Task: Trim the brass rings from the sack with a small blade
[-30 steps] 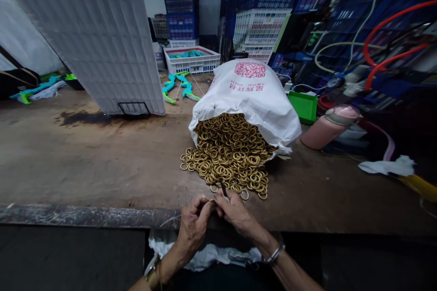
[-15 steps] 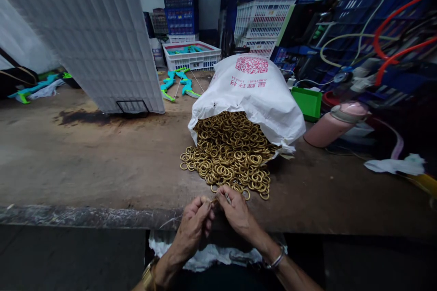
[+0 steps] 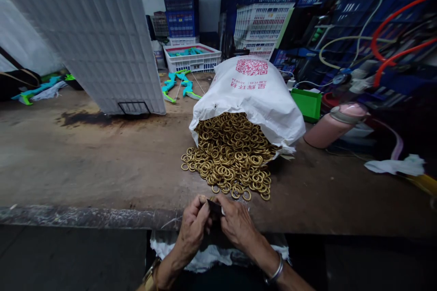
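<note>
At the table's front edge my left hand [image 3: 195, 223] is closed, its thumb pressed to the fingers. A small gold-coloured bit shows by its fingertips, but the fingers hide most of whatever they pinch. Close beside it, my right hand [image 3: 236, 222] is closed on a dark flat blade [image 3: 215, 208] that points toward the left fingertips; its handle is hidden. Just beyond both hands lies a heap of gold-coloured rings [image 3: 235, 163]. They spill from the mouth of a white woven sack [image 3: 252, 93] with red print, which lies on its side.
The wooden table [image 3: 102, 163] carries a tilted grey-white panel [image 3: 126, 54] at left and a toy bow [image 3: 179, 84] behind. To the right stand a green tray [image 3: 306, 104] and a tilted pink bottle [image 3: 332, 128]. Crates [image 3: 262, 20] are stacked at the back.
The dark blade between the hands now shows its broad side; before, only a thin edge was seen there. My right fingers have turned and curled lower. The rings and sack look unchanged.
</note>
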Demonstrator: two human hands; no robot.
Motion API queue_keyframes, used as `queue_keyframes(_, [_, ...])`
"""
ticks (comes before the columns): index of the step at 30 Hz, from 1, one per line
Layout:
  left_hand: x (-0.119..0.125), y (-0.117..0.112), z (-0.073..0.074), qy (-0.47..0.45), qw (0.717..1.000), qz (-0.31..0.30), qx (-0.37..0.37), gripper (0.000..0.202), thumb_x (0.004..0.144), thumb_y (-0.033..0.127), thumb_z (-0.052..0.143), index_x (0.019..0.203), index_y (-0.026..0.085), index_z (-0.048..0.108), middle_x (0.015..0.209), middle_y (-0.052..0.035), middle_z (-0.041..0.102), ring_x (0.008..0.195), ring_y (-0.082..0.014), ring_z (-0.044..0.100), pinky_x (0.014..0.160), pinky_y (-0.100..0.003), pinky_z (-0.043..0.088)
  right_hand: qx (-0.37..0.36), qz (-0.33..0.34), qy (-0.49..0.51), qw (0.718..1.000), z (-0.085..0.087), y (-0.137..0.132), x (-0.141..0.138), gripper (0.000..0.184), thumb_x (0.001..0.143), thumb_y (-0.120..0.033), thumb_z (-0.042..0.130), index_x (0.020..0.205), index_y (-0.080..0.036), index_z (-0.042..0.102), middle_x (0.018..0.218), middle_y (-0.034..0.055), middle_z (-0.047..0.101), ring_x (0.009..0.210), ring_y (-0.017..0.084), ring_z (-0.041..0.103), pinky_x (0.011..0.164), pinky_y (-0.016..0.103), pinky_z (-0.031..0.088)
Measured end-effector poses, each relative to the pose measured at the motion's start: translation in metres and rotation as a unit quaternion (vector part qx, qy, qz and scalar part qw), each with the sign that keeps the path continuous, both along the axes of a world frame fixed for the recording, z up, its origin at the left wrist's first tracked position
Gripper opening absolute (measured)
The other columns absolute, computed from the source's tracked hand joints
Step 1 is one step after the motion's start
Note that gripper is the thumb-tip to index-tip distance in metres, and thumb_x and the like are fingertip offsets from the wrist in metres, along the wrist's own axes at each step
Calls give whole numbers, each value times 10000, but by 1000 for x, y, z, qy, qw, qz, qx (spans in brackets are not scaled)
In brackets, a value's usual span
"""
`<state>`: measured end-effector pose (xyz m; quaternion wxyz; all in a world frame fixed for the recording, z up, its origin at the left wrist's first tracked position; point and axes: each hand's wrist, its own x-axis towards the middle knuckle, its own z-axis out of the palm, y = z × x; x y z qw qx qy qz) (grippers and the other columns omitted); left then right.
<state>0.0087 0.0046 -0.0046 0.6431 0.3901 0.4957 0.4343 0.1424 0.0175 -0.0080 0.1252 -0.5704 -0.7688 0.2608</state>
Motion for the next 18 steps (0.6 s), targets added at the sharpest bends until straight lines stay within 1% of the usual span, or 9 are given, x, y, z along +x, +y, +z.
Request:
queue_keyframes(2, [0, -4, 3, 7, 1000, 5, 23, 347, 730, 511, 518, 676, 175, 444, 515, 62, 422, 421, -46, 355, 404, -160, 302, 7, -11, -14, 1000, -4, 1, 2, 337, 615, -38, 362, 890, -179, 496, 705, 24, 604, 617, 138, 524, 558, 226, 271])
queue_keyframes(4, [0, -8, 8, -7, 999, -5, 35, 336, 725, 487, 542, 651, 170, 457, 533, 52, 435, 440, -51, 381, 410, -160, 316, 13, -24, -24, 999, -9, 2, 6, 285, 647, -57, 377, 877, -183, 491, 689, 14, 594, 594, 133, 515, 532, 228, 251])
queue_keyframes(6, [0, -12, 11, -37, 999, -24, 17, 319, 721, 463, 562, 651, 166, 471, 545, 43, 460, 445, -54, 406, 410, -161, 329, 25, -36, -28, 999, -14, 3, 9, 249, 664, -77, 400, 869, -185, 491, 677, 6, 585, 588, 134, 512, 522, 229, 240])
queue_keyframes(8, [0, -12, 13, -86, 996, -28, -25, 298, 720, 445, 575, 673, 166, 483, 581, 31, 502, 443, -54, 425, 402, -161, 337, 43, -55, -20, 997, -15, 4, 12, 253, 664, -67, 405, 868, -187, 494, 679, 4, 584, 610, 136, 522, 531, 227, 248])
queue_keyframes(11, [-2, -6, 9, -173, 982, 8, -72, 270, 713, 410, 597, 699, 158, 500, 682, -7, 556, 487, -68, 465, 389, -164, 350, 81, -109, -8, 991, -12, 7, 14, 280, 673, -37, 394, 879, -195, 500, 699, 3, 600, 647, 137, 543, 559, 226, 269])
queue_keyframes(14, [-5, 0, 3, -219, 971, 42, -87, 225, 705, 334, 620, 694, 131, 524, 769, -55, 580, 594, -107, 525, 414, -178, 389, 110, -144, -39, 983, -9, 12, 15, 291, 717, -77, 431, 978, -195, 484, 751, 17, 626, 663, 149, 564, 570, 235, 277])
queue_keyframes(16, [-7, 2, 1, -234, 966, 53, -96, 192, 712, 294, 613, 687, 124, 528, 774, -68, 591, 614, -120, 541, 424, -188, 406, 107, -155, -78, 979, -7, 15, 15, 292, 750, -126, 461, 1034, -193, 465, 769, 31, 637, 666, 159, 576, 566, 242, 273])
queue_keyframes(18, [-8, 1, 0, -247, 962, 59, -99, 164, 724, 271, 594, 680, 127, 528, 742, -65, 600, 587, -117, 538, 420, -192, 413, 91, -161, -118, 976, -6, 18, 14, 245, 776, -173, 477, 1021, -195, 471, 757, 37, 640, 667, 165, 584, 559, 246, 264])
